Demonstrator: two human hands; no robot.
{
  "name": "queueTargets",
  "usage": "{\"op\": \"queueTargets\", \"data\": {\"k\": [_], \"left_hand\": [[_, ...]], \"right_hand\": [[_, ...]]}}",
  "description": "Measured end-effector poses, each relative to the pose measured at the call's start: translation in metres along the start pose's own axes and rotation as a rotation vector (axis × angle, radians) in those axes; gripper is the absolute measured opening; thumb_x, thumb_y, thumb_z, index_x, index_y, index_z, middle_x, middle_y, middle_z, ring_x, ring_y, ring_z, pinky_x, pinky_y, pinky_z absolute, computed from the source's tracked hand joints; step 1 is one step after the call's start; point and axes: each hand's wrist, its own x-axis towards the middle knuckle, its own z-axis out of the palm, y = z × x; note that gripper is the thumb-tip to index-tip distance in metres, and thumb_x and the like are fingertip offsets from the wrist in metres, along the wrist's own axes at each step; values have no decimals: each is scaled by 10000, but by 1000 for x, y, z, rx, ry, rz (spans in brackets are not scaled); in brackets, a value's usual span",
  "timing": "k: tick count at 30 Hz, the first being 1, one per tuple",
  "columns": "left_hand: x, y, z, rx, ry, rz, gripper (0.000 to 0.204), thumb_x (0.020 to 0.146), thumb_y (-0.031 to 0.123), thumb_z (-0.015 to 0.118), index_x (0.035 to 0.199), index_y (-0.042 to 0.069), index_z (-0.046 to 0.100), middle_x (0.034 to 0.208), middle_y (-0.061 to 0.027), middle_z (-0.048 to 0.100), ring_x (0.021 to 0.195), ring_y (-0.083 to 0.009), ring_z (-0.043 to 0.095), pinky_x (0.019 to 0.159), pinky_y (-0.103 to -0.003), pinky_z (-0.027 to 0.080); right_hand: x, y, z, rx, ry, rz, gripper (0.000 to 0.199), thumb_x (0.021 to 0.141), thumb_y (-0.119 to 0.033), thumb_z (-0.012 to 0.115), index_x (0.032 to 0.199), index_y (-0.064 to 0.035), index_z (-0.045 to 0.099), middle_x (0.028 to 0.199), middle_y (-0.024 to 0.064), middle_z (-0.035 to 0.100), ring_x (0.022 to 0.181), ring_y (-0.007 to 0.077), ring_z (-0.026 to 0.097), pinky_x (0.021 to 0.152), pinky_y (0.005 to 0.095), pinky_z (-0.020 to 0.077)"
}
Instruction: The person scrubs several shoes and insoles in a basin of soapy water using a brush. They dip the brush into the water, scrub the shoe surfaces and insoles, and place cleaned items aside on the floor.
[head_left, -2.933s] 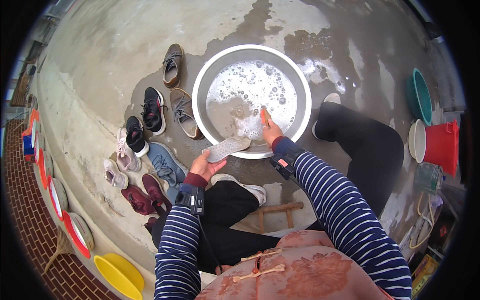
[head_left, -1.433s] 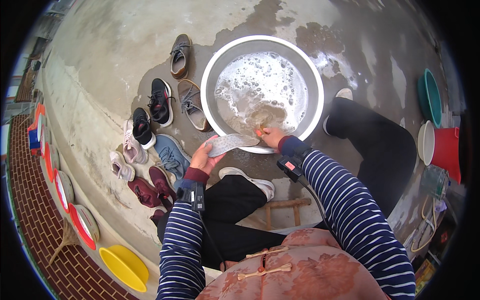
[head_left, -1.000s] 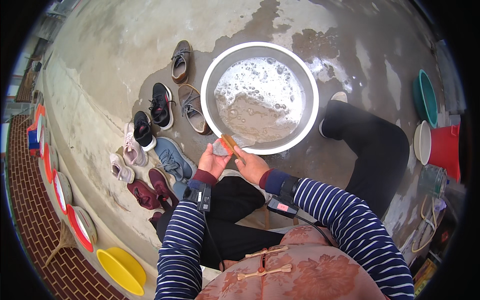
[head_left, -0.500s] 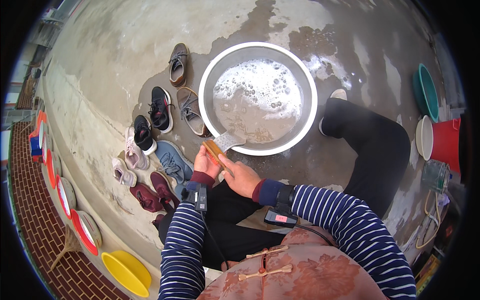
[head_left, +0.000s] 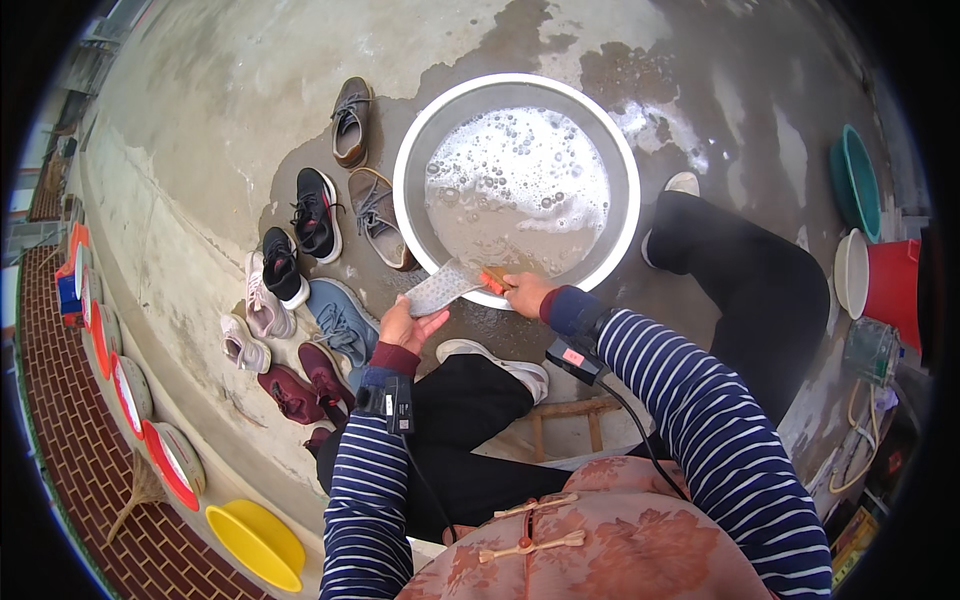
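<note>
Sneakers (head_left: 318, 215) line the wet concrete at left. The left hand (head_left: 408, 324) grips the near end of a grey insole (head_left: 443, 288) angled over the rim of the soapy metal basin (head_left: 420, 150); the right hand (head_left: 526, 293), fingers closed round an orange brush (head_left: 494, 282), meets the insole's far end

Basin (head_left: 410, 150) of sudsy water on the ground straight ahead of the seated person; insole (head_left: 441, 289) held over its near rim, left hand (head_left: 408, 325) at the insole's near end, right hand (head_left: 524, 293) with brush (head_left: 492, 282) at its far end. Shoes (head_left: 318, 270) clustered on the ground left of the basin. Tubs (head_left: 868, 240) stacked far right; dish (head_left: 256, 545) near left.
</note>
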Motion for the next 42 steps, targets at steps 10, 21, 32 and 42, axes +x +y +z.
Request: {"op": "queueTargets", "data": {"k": [10, 21, 32, 42], "left_hand": [[0, 7, -12, 208, 67, 20, 342, 1006, 103, 355, 1278, -101, 385, 1260, -252, 504, 1119, -409, 560, 922, -508, 533], [-4, 7, 0, 289, 26, 0, 318, 978, 33, 375, 1263, -104, 407, 1234, -229, 530, 1092, -380, 586, 915, -481, 543], [5, -2, -2, 155, -114, -2, 331, 1015, 90, 335, 1322, -25, 376, 1302, -194, 496, 1173, -346, 534, 974, -512, 489], [10, -7, -3, -97, -69, -83, 490, 1037, 377, 254, 1284, -20, 402, 1280, -208, 504, 1167, -350, 522, 1006, -491, 444]], "right_hand": [[31, -5, 17, 298, 206, -101, 534, 911, -257, 522, 1416, -117, 420, 1152, 223, 628, 1049, 311, 617, 914, 355, 456], [49, -34, 18, 133, -42, 34, 505, 911, -222, 507, 1403, -126, 444, 909, 149, 640, 653, 222, 619, 633, 340, 517], [57, 25, -21, 321, 191, 46, 499, 920, -244, 503, 1392, -96, 443, 1115, 160, 630, 911, 244, 625, 800, 350, 499], [-83, -68, 55, 216, 157, -343, 538, 908, -279, 514, 1408, -111, 408, 929, 293, 611, 942, 447, 587, 869, 469, 455]]}}
